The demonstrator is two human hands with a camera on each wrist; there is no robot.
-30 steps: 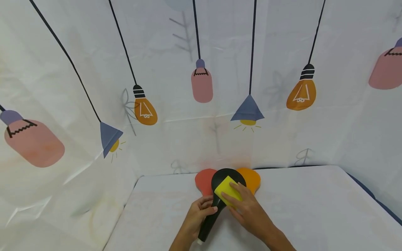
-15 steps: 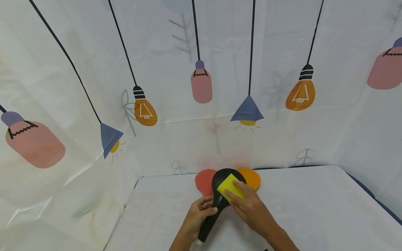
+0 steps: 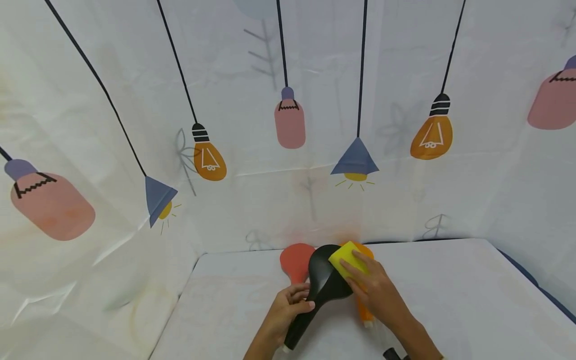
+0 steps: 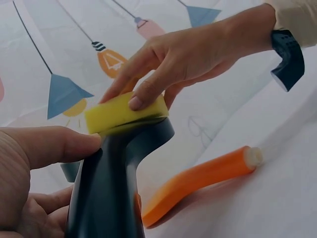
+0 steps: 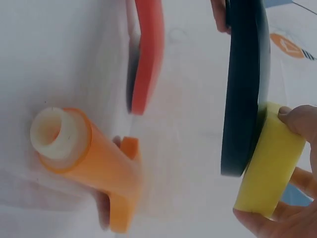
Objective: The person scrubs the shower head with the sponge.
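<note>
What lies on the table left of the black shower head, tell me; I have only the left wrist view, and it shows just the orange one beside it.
Observer: A red shower head lies there on the table; the head view shows it just left of the black shower head.
Operator: Now report the lower end of the black one's handle. My picture cuts it off.
Observer: It ends in a white tip, which the head view shows below the left hand.
</note>
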